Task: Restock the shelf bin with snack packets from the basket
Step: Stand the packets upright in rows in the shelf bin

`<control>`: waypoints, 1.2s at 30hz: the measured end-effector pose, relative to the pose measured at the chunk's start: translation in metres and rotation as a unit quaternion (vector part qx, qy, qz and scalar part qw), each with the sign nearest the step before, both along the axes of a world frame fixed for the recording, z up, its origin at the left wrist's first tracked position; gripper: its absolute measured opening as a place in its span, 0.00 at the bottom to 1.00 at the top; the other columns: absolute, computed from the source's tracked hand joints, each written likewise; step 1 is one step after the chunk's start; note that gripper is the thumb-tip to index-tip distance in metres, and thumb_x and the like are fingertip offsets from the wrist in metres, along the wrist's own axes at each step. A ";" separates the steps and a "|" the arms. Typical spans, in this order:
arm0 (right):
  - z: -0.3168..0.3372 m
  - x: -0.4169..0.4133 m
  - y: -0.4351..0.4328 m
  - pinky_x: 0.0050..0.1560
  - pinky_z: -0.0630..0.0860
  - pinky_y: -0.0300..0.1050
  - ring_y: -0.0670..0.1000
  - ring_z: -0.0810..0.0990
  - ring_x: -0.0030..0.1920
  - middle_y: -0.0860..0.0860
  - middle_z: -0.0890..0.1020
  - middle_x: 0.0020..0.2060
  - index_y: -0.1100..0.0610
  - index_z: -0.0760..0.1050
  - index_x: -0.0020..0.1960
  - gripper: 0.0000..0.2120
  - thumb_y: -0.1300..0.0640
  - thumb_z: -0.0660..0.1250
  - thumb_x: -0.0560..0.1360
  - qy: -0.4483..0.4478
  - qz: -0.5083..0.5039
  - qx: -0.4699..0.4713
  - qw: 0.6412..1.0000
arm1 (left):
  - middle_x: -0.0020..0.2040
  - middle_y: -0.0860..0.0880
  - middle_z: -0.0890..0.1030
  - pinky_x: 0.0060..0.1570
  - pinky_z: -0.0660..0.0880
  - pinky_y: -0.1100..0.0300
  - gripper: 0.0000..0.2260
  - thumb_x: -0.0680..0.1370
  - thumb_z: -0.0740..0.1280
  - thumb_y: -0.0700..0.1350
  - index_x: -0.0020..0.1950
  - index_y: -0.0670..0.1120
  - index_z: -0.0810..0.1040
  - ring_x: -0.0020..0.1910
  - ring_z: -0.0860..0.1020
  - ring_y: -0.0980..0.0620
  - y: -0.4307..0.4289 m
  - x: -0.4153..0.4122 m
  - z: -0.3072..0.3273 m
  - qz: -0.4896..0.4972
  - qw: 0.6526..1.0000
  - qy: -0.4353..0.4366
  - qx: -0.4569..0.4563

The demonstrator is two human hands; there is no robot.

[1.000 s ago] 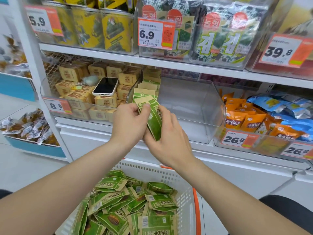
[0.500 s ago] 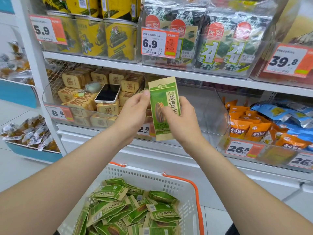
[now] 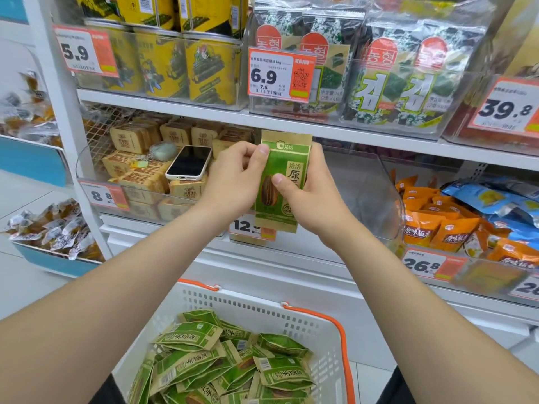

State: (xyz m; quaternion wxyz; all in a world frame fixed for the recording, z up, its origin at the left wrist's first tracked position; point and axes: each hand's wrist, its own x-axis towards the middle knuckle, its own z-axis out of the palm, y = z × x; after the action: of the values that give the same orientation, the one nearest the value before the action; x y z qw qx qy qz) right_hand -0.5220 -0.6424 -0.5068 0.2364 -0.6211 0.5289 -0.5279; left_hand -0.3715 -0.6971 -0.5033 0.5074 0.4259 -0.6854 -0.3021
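I hold a green and tan snack packet (image 3: 280, 170) upright in front of the clear shelf bin (image 3: 361, 193) on the middle shelf. My left hand (image 3: 233, 176) pinches its upper left edge. My right hand (image 3: 312, 196) grips its right side, thumb across the front. The bin behind the packet looks mostly bare inside. Below, a white basket (image 3: 262, 313) with orange handles holds several more green packets (image 3: 230, 363).
A phone (image 3: 189, 162) and keys lie on tan boxed snacks (image 3: 140, 170) in the bin to the left. Orange and blue packets (image 3: 455, 223) fill the bin to the right. Seaweed packs (image 3: 393, 77) and yellow tins (image 3: 186, 59) stand on the shelf above.
The packet came up from a tilted, edge-on pose to upright with its front facing me, and both hands shifted their hold on it. It now sits slightly higher before the bin.
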 end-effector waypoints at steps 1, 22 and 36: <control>0.002 0.003 -0.002 0.63 0.80 0.56 0.45 0.82 0.58 0.45 0.82 0.57 0.51 0.67 0.67 0.17 0.58 0.68 0.82 -0.011 -0.001 0.002 1.000 | 0.45 0.51 0.84 0.50 0.80 0.46 0.15 0.86 0.61 0.56 0.54 0.47 0.81 0.46 0.82 0.51 -0.002 -0.003 -0.001 0.014 1.000 -0.021 -0.010; -0.002 -0.011 -0.034 0.54 0.81 0.63 0.51 0.86 0.50 0.46 0.87 0.47 0.51 0.76 0.56 0.13 0.56 0.76 0.75 0.013 -0.048 -0.099 0.994 | 0.58 0.52 0.83 0.63 0.75 0.57 0.12 0.81 0.69 0.36 0.62 0.49 0.82 0.56 0.79 0.54 -0.050 0.031 -0.034 0.076 0.958 -0.253 -0.110; -0.013 0.000 -0.045 0.51 0.80 0.49 0.51 0.82 0.47 0.44 0.86 0.42 0.48 0.84 0.53 0.09 0.47 0.78 0.75 0.227 -0.096 0.027 0.969 | 0.43 0.59 0.86 0.50 0.79 0.68 0.13 0.79 0.71 0.33 0.49 0.53 0.85 0.45 0.84 0.64 -0.054 0.028 -0.025 0.058 0.988 -0.095 -0.106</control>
State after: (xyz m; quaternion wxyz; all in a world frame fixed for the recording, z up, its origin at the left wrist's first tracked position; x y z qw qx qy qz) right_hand -0.5224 -0.6876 -0.5196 0.0749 -0.6644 0.6400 -0.3787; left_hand -0.3436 -0.7506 -0.5281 0.4990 0.4353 -0.7329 -0.1565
